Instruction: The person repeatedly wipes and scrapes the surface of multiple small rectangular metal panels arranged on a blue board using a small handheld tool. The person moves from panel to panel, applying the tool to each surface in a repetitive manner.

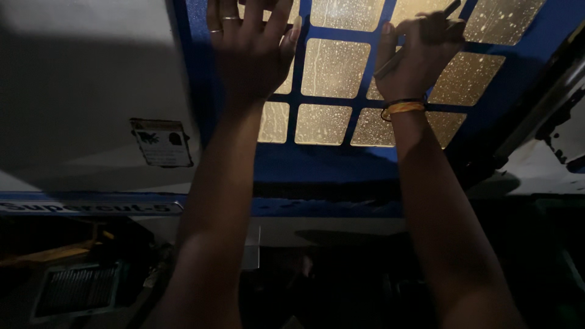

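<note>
A blue frame [372, 36] with a grid of several speckled, yellowish translucent panes [334, 67] fills the top middle of the view. My left hand [253, 45] lies flat on the frame's left part, fingers spread, with rings on two fingers. My right hand [417, 52] is closed around a thin dark tool [448, 12] that it presses against the grid further right. A yellow band [402, 108] circles my right wrist. Both forearms reach up from the bottom of the view.
A grey-white machine panel [79, 79] with a small sticker [161, 143] stands at the left. A blue strip [91, 207] runs below it. Dark machine parts [536, 122] sit at the right. A vent grille [76, 289] lies at the lower left in shadow.
</note>
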